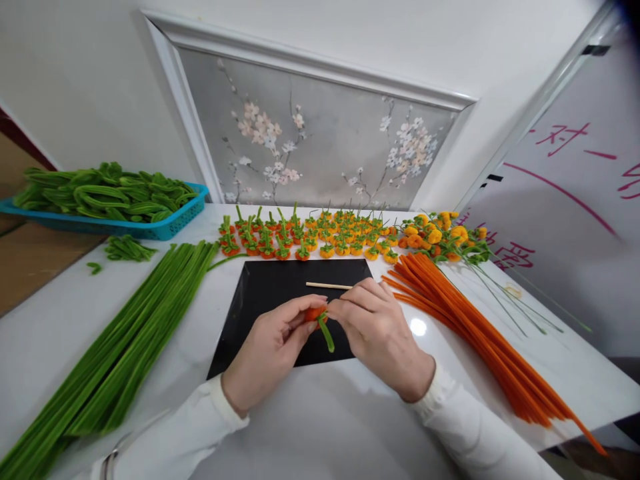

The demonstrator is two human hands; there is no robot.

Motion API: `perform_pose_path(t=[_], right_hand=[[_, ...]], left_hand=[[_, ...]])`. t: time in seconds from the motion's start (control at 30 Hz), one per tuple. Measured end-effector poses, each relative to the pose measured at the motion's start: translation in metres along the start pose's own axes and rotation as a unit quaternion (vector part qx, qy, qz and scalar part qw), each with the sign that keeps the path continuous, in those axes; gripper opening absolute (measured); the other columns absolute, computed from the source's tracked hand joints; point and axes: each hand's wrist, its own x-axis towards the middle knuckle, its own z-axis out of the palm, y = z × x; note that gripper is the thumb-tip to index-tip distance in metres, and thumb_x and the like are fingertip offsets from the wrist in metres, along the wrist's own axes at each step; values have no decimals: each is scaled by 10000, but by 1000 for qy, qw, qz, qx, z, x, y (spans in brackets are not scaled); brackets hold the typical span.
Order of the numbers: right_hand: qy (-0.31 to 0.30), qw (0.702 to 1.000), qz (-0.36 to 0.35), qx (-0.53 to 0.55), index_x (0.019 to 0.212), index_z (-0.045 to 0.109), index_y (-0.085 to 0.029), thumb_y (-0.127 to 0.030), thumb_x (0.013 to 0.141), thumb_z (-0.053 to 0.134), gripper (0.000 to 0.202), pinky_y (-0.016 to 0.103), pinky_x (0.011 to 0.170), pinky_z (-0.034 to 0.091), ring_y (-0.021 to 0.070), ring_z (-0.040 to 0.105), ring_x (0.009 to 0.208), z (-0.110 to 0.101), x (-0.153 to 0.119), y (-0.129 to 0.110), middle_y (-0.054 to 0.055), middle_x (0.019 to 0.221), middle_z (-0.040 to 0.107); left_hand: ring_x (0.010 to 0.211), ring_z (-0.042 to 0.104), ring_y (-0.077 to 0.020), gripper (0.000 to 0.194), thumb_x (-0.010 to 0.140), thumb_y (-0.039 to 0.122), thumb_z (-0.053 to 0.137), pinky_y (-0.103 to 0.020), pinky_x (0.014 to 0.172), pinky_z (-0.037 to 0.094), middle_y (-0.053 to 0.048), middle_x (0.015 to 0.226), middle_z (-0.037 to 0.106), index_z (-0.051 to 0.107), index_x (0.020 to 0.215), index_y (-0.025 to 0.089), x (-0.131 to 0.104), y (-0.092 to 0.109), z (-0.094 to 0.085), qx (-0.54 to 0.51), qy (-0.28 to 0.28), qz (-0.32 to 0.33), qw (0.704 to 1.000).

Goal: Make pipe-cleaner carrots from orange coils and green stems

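Observation:
Over the black mat (270,287), my left hand (267,347) pinches a small orange pipe-cleaner persimmon (314,313) between thumb and fingers. A green pipe-cleaner stem (326,335) sticks out of it, pointing down toward me. My right hand (377,327) is closed, its fingertips pressed against the persimmon's right side beside the stem; the exact spot it pinches is hidden. A thin wooden stick (327,285) shows beyond my right hand, its right end covered by the fingers. Whether it only lies on the mat, I cannot tell.
Long green pipe cleaners (130,347) lie at left, orange ones (465,333) at right. Rows of small orange and yellow persimmons (325,233) stand along the back, beside stemmed ones (440,233). A blue basket (173,225) holds green pieces; a small green pile (129,248) lies before it.

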Motion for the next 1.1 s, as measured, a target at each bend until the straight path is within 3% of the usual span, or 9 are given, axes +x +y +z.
perform_pose_path(t=[0.2,0.33,0.43,0.53,0.67,0.77,0.87,0.97,1.1], right_hand=[[-36,999,5,34,979,647,-181,-93,900,447,232,297,738,476,169,565,806,4,-2,-1,62,885,643],[-86,995,20,39,982,634,-171,-113,905,450,208,268,727,493,162,602,801,6,-3,-2,66,862,633],[-59,988,81,118,883,646,-169,-159,892,486,161,244,679,497,140,610,710,7,-2,-5,49,787,635],[-66,945,193,254,815,643,-174,-210,874,511,149,206,539,488,110,596,564,9,1,-7,10,656,621],[-107,825,341,438,815,637,-149,-350,843,556,218,202,473,515,93,586,459,10,5,-8,-11,570,607],[-126,760,363,525,793,661,-130,-408,781,627,280,239,574,568,103,627,537,9,7,-8,8,621,637],[-140,716,372,574,808,668,-124,-415,733,683,301,251,636,578,106,647,615,9,8,-8,21,687,658],[-117,702,386,587,790,644,-133,-413,694,720,305,245,613,577,112,654,628,13,6,-9,11,689,658],[-78,746,392,533,746,650,-146,-409,681,726,281,242,563,569,122,645,581,21,3,-11,4,622,647]], left_hand=[[858,650,-176,230,834,244,569,-277,754,558,-47,1007,681,629,1049,191,2,3,0,-43,11,-51,998],[945,636,-190,226,831,225,567,-283,829,535,-51,1059,674,642,1042,191,3,4,0,-26,19,-33,999],[978,630,-196,232,826,213,564,-295,869,518,-56,1072,675,639,1044,188,3,5,0,-33,20,-22,999],[955,639,-196,228,822,219,565,-296,839,531,-66,1049,681,633,1037,180,3,7,1,-70,16,-30,997],[895,648,-192,225,814,246,577,-287,780,542,-77,1019,687,645,1014,169,2,8,3,-75,27,-35,996],[883,650,-192,233,812,264,581,-286,777,539,-79,1003,691,653,1007,162,2,6,3,-66,40,-35,996],[926,646,-203,243,816,266,578,-286,792,531,-88,1039,686,648,1023,160,2,5,2,-57,41,-32,997],[949,645,-209,256,824,258,568,-295,814,522,-96,1059,681,635,1049,157,2,4,1,-53,30,-29,998],[986,637,-211,259,830,256,565,-306,848,506,-99,1094,674,628,1064,165,1,3,2,-78,7,-28,997]])
